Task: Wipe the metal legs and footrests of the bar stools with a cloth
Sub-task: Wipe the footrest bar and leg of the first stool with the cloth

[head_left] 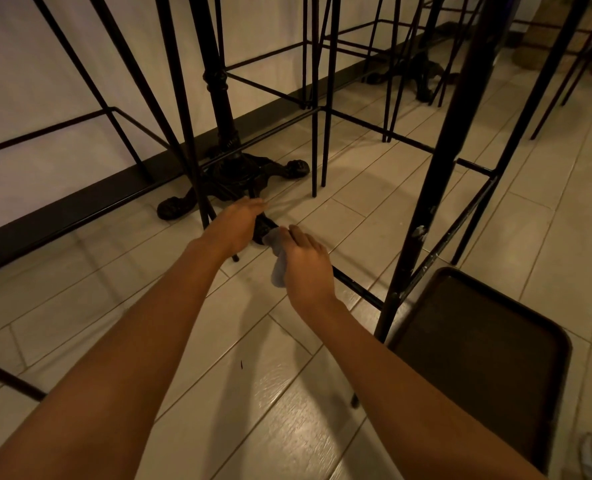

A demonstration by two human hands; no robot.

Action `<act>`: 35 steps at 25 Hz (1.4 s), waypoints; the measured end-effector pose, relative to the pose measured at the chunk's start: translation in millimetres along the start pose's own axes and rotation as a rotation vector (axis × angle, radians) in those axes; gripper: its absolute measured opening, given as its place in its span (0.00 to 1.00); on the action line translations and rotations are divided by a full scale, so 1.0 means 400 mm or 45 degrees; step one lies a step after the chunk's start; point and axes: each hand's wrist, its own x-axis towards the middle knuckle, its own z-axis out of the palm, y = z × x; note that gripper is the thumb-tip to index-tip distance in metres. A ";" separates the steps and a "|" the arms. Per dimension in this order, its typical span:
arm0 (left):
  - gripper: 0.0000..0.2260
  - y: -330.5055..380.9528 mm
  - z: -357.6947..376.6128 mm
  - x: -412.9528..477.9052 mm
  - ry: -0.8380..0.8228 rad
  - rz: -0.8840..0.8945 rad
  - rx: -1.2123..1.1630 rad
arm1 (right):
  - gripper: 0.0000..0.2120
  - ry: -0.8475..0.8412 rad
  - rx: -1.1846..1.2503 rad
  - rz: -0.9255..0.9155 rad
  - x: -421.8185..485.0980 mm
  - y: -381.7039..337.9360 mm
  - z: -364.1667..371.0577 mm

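Observation:
Black metal bar stools stand on the tiled floor. The nearest stool's thick leg (429, 209) rises at the right, and its low footrest bar (358, 287) runs from that leg toward my hands. My right hand (305, 261) grips a small grey-blue cloth (278, 261) against the far end of this bar. My left hand (237, 225) curls round the stool frame just left of the cloth, by a thin leg (235, 258) that reaches the floor. What lies under both palms is hidden.
An ornate black cast-iron table base (232, 174) with clawed feet stands just beyond my hands. More thin-legged stools (317, 140) crowd the back along a dark skirting board (80, 206). A dark chair seat (478, 348) sits at the lower right.

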 end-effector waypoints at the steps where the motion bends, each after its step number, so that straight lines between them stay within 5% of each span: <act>1: 0.23 -0.003 0.005 0.001 -0.013 -0.019 0.024 | 0.30 -0.017 -0.021 -0.003 0.003 0.002 0.003; 6: 0.28 -0.015 0.003 -0.009 0.075 -0.011 -0.082 | 0.33 -0.234 -0.162 0.039 0.042 -0.002 0.007; 12: 0.22 0.011 -0.027 -0.005 -0.030 -0.043 0.048 | 0.31 -0.361 -0.262 0.030 0.077 -0.026 0.002; 18: 0.21 0.003 -0.011 -0.009 -0.061 0.055 0.138 | 0.29 -0.384 -0.181 0.032 0.054 -0.030 -0.041; 35: 0.12 -0.016 0.046 -0.019 0.160 0.127 -0.261 | 0.29 -0.333 -0.350 0.104 -0.008 0.002 -0.049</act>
